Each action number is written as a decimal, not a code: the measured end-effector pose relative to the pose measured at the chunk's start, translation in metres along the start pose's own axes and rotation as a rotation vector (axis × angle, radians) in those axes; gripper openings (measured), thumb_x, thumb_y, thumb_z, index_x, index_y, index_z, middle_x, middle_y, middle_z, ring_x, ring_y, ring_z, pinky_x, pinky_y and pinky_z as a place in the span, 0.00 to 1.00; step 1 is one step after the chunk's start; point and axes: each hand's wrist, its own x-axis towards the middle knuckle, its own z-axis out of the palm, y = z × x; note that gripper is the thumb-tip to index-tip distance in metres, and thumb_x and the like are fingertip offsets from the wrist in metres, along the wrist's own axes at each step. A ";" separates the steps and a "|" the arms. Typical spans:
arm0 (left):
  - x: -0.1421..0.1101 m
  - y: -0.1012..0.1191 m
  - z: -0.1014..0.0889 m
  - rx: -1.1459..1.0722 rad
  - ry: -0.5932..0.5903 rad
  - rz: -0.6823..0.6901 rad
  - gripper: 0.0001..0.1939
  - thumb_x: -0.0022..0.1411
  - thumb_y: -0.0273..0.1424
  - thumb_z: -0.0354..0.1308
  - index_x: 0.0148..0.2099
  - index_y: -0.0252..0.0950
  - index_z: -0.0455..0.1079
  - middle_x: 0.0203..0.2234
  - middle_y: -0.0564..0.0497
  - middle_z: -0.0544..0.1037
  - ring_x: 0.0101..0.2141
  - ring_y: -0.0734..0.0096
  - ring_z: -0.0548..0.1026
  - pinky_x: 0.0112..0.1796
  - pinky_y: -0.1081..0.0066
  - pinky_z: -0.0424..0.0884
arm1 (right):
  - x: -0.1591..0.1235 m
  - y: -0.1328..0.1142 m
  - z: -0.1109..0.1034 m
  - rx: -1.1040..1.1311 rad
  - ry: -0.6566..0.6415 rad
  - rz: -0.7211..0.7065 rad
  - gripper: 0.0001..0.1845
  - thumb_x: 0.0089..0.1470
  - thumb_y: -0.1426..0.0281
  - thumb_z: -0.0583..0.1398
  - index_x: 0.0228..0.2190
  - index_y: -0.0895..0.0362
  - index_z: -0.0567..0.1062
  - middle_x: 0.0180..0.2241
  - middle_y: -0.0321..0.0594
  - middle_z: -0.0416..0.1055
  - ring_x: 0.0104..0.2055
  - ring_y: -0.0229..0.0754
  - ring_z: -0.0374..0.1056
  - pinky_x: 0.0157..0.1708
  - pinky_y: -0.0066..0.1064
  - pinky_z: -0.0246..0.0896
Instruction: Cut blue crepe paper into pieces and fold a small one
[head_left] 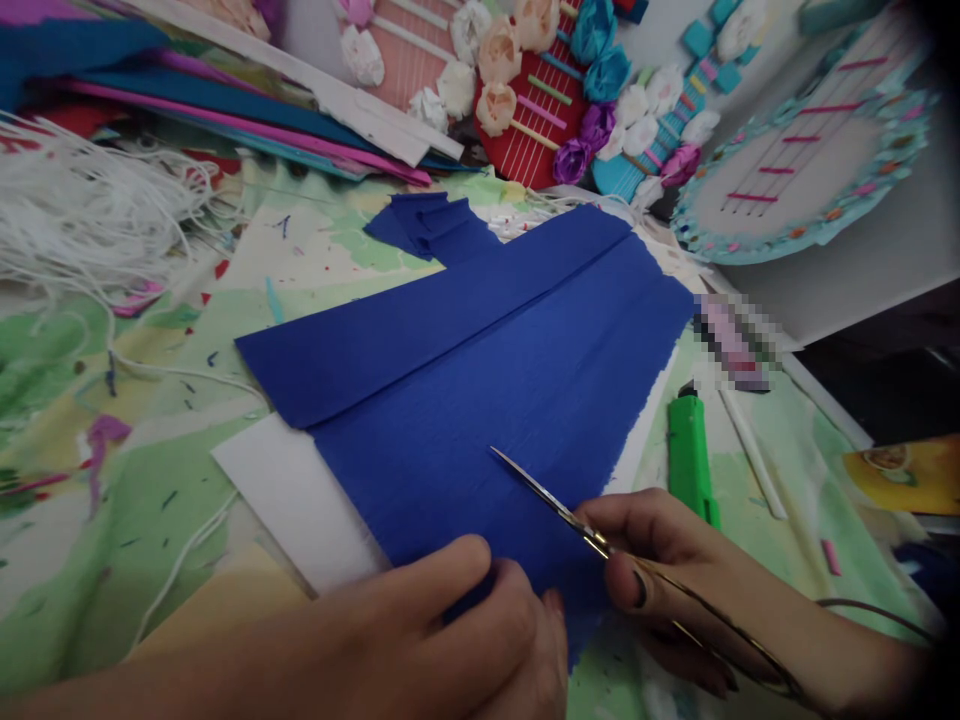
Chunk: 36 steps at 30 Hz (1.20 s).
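A wide piece of blue crepe paper (480,370) lies at the middle, its upper long side folded over. My left hand (480,630) is closed at the paper's near end, fingers bent and seeming to pinch it; the fingertips are partly hidden. Slim scissors with gold handles (592,535) are in my right hand (675,570), the blades together and pointing up and left above the blue paper. Under the paper's edges a white sheet (292,500) sticks out. A smaller crumpled blue piece (435,225) sits beyond it.
A green glue gun or lighter-like tool (690,450) lies at right beside a white stick (754,455). Tangled white string (90,210) heaps at left. Coloured paper sheets (262,110) and flower-trimmed decorations (525,100) stand at the back. Scraps dot the patterned tablecloth (172,430).
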 end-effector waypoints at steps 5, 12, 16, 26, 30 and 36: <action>0.001 0.001 -0.001 -0.008 0.011 -0.019 0.10 0.64 0.33 0.55 0.45 0.40 0.75 0.42 0.56 0.75 0.39 0.72 0.68 0.37 0.71 0.69 | 0.000 0.002 -0.001 0.000 0.005 0.005 0.27 0.44 0.47 0.64 0.30 0.58 0.66 0.14 0.22 0.55 0.10 0.22 0.46 0.09 0.15 0.43; 0.002 0.001 -0.001 -0.025 0.006 -0.033 0.10 0.65 0.31 0.54 0.45 0.40 0.75 0.41 0.58 0.76 0.40 0.73 0.69 0.37 0.73 0.69 | 0.001 0.006 -0.002 -0.003 0.017 0.002 0.27 0.45 0.47 0.63 0.31 0.58 0.66 0.14 0.22 0.56 0.10 0.22 0.45 0.08 0.14 0.41; 0.002 0.000 -0.001 -0.027 -0.001 -0.016 0.09 0.64 0.32 0.55 0.44 0.41 0.75 0.41 0.58 0.76 0.39 0.73 0.69 0.37 0.73 0.70 | 0.001 0.005 -0.002 0.006 0.019 -0.013 0.27 0.44 0.47 0.63 0.31 0.57 0.66 0.15 0.22 0.56 0.10 0.22 0.46 0.08 0.15 0.41; 0.001 0.000 -0.002 -0.041 -0.008 -0.036 0.10 0.66 0.29 0.52 0.43 0.41 0.75 0.41 0.60 0.75 0.40 0.75 0.68 0.37 0.74 0.69 | 0.003 -0.005 0.000 -0.032 0.021 0.022 0.30 0.42 0.43 0.62 0.31 0.57 0.65 0.16 0.21 0.54 0.11 0.23 0.47 0.09 0.16 0.42; 0.000 0.000 0.000 -0.026 0.001 -0.029 0.10 0.66 0.31 0.53 0.45 0.42 0.75 0.42 0.60 0.75 0.40 0.75 0.67 0.37 0.74 0.69 | 0.004 -0.008 0.001 -0.025 0.038 0.025 0.31 0.41 0.44 0.63 0.33 0.56 0.65 0.18 0.23 0.57 0.11 0.22 0.47 0.09 0.16 0.41; 0.001 0.000 -0.001 -0.018 -0.015 -0.009 0.10 0.65 0.32 0.53 0.44 0.43 0.75 0.41 0.60 0.75 0.40 0.75 0.67 0.37 0.75 0.69 | 0.005 -0.011 0.000 -0.050 0.008 0.008 0.29 0.42 0.45 0.63 0.31 0.57 0.64 0.16 0.22 0.53 0.11 0.21 0.46 0.09 0.15 0.42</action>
